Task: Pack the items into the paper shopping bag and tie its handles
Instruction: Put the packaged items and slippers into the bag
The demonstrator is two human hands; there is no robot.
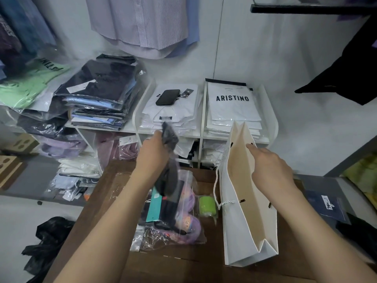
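The left hand (155,148), fingers clamped on a limp dark garment (169,160) lifted above the desk (98,193), should feed it bunched into the stiff, light bag (244,231), whose rim the right hand (271,166) pinches open.

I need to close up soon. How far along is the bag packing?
Early. The paper bag stands open and looks empty. The left hand holds a dark cloth; the right hand spreads the bag's rim. The plastic pouch, green roll and tying remain.
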